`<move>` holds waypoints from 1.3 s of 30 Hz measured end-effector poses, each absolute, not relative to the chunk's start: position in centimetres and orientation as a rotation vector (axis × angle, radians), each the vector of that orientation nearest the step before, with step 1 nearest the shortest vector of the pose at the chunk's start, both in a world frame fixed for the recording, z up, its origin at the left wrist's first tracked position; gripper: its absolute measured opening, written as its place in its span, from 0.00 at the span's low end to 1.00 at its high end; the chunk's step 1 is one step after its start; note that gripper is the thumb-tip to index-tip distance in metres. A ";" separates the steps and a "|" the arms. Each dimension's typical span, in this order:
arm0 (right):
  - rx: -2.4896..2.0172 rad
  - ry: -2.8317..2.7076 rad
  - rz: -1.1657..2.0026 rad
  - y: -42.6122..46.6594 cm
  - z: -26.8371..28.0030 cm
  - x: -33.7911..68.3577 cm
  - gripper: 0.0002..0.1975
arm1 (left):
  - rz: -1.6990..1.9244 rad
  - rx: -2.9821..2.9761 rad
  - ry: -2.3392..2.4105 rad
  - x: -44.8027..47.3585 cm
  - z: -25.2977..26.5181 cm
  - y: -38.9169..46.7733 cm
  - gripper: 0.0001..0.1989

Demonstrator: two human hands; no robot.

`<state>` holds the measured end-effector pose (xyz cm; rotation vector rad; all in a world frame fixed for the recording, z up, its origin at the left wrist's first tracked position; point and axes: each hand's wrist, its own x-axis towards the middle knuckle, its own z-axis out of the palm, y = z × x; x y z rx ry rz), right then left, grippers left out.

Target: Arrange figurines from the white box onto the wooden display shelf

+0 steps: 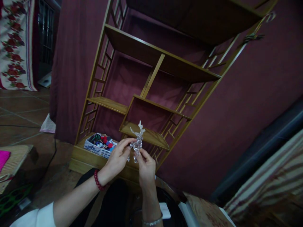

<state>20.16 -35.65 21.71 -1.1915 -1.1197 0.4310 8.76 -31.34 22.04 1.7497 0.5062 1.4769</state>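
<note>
Head view looks down on two bare hands raised together in front of a wooden shelf unit (151, 75), and between them sits a small clear deer figurine (137, 142). It looks like glass or clear plastic, see-through in the body and catching pale light, with whitish branching antlers standing up above the fingers and thin legs hanging down below them. It stands roughly upright, antlers toward the shelves.

Her left hand (119, 157), the one with a red bead bracelet (98, 180) at the wrist, has its fingers curled in from the left and pinches the deer's body at the side. The right hand (146, 168), with a silvery bangle (152, 221) on its wrist, comes up from below, its fingertips closed on the lower part of the figurine near the legs. Both hands are partly closed around it, neither in a full fist.

Just beyond the left hand, on the bottom board of the shelf, lies a shallow patterned box (100, 146) filled with small red, blue and dark bits; what they are I cannot make out. Behind the shelves hangs a dark maroon curtain (248, 104). Far off to the left of the hands a flowered cloth (15, 44) hangs above a tiled floor (21, 113)
</note>
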 end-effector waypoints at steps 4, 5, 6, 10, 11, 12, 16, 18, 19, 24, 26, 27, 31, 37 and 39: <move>-1.161 -1.082 0.462 -36.1 22.0 20.5 0.14 | 1.416 1.665 0.447 9.3 22.9 -31.2 0.14; -1.148 -1.064 0.470 -36.1 22.1 20.6 0.14 | 1.402 1.651 0.431 9.5 23.1 -31.1 0.13; -1.135 -1.045 0.479 -36.1 22.1 20.7 0.14 | 1.389 1.639 0.416 9.8 23.2 -31.0 0.13; -1.080 -0.993 0.530 -35.3 22.0 21.2 0.14 | 1.335 1.588 0.402 10.7 23.4 -29.9 0.14; -1.067 -0.987 0.545 -35.1 22.0 21.3 0.14 | 1.321 1.572 0.406 10.8 23.4 -29.5 0.15; -1.055 -0.982 0.562 -34.8 21.9 21.5 0.14 | 1.301 1.560 0.413 11.0 23.4 -29.2 0.17; -1.023 -0.953 0.617 -33.6 21.6 22.4 0.13 | 1.221 1.539 0.441 11.5 23.2 -27.8 0.17; -1.013 -0.934 0.613 -33.0 21.5 22.8 0.13 | 1.202 1.525 0.440 11.9 23.1 -27.1 0.16; -1.011 -0.923 0.607 -32.6 21.5 23.0 0.13 | 1.202 1.515 0.442 12.2 23.1 -26.7 0.16; -1.011 -0.848 0.577 -30.5 21.6 23.7 0.14 | 1.211 1.502 0.537 13.7 22.5 -24.8 0.13; -1.010 -0.828 0.566 -29.6 21.5 24.0 0.14 | 1.259 1.510 0.567 14.4 22.2 -24.0 0.11; -1.013 -0.819 0.560 -29.2 21.4 24.2 0.14 | 1.282 1.509 0.578 14.7 22.1 -23.6 0.11; -1.036 -0.793 0.534 -27.9 20.7 24.8 0.16 | 1.286 1.512 0.608 15.5 21.7 -22.1 0.11; -1.066 -0.828 0.486 -27.0 20.2 25.6 0.15 | 1.248 1.514 0.656 16.7 21.3 -20.7 0.11; -1.090 -0.830 0.466 -26.8 20.2 26.0 0.15 | 1.193 1.459 0.605 17.2 21.3 -20.6 0.11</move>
